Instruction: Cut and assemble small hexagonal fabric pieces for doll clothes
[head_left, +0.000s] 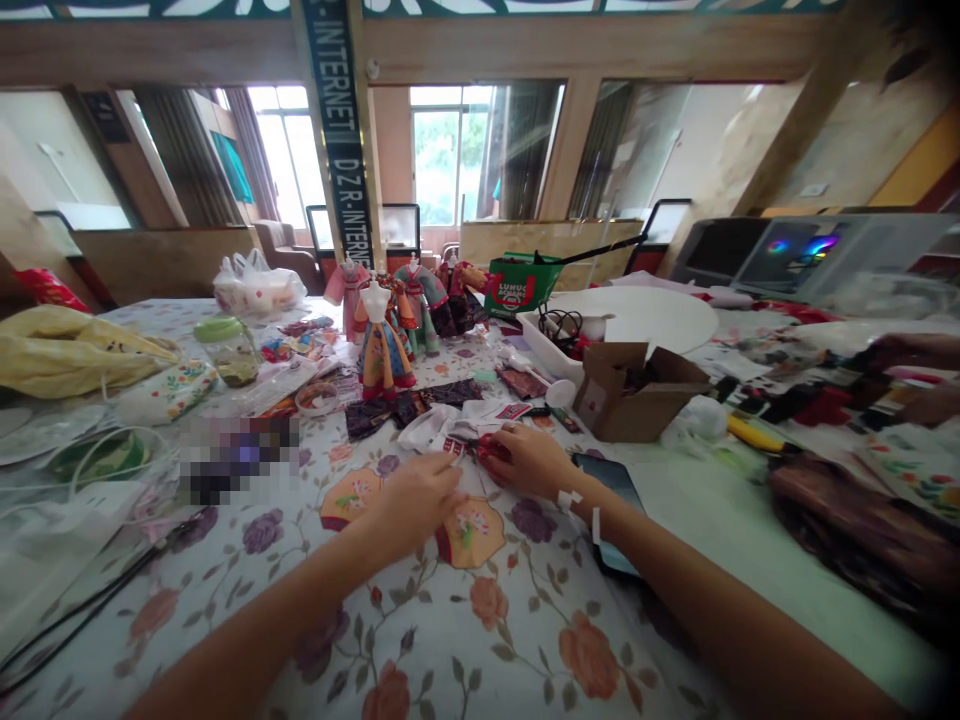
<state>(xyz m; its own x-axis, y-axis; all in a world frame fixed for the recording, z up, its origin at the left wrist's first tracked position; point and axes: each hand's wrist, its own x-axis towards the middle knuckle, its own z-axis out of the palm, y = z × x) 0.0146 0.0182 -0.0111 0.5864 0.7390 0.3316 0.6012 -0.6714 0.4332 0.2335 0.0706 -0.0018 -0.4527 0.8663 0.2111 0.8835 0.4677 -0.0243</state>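
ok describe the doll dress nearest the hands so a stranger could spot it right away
On the floral tablecloth, look beyond the two hands to the cluster of little dressed mannequins near the table's middle. The front doll dress stands upright on a headless white bust. Only it has a wide orange, blue-striped skirt; those behind are pink or teal.

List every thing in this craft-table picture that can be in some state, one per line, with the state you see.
Brown cardboard box: flaps open, upright.
Clear glass jar with green lid: lidded, upright.
White doll mannequin in orange skirt: standing, dressed.
Black smartphone: flat, screen dark.
White cloth piece with red trim: lying flat, pinned under both hands.
Left hand: fingers pressing cloth.
Right hand: fingers curled at cloth.
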